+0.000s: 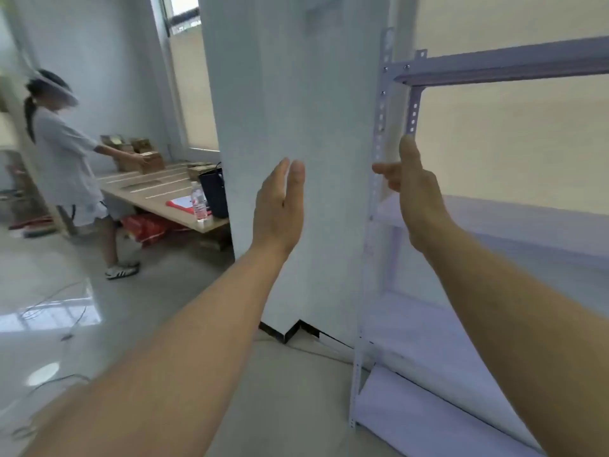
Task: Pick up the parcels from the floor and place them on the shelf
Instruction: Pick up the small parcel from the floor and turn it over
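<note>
Both forearms reach fwd from the bottom edge, bare, hands empty. Left hand (280, 206) is held flat and upright in front of the white pillar (290, 127), fingers (295, 179) straight and pressed together, palm facing right. Right hand (415, 189) is raised next to the shelf (494, 65) upright, thumb up, fingers loosely spread and pointing left toward the perforated post; can't tell if they touch it. Shelf is pale lilac metal, several tiers, w/ nothing on the boards that show. No parcels lie on the floor (164, 291) near the hands; the only boxes (145, 153) in view are brown cartons stacked on a wood bench (171, 206) far left, where another person (69, 166) stands holding one. Also on that bench: water bottle (199, 201), dark bag (214, 192). Cables trail across the glossy floor at left.
</note>
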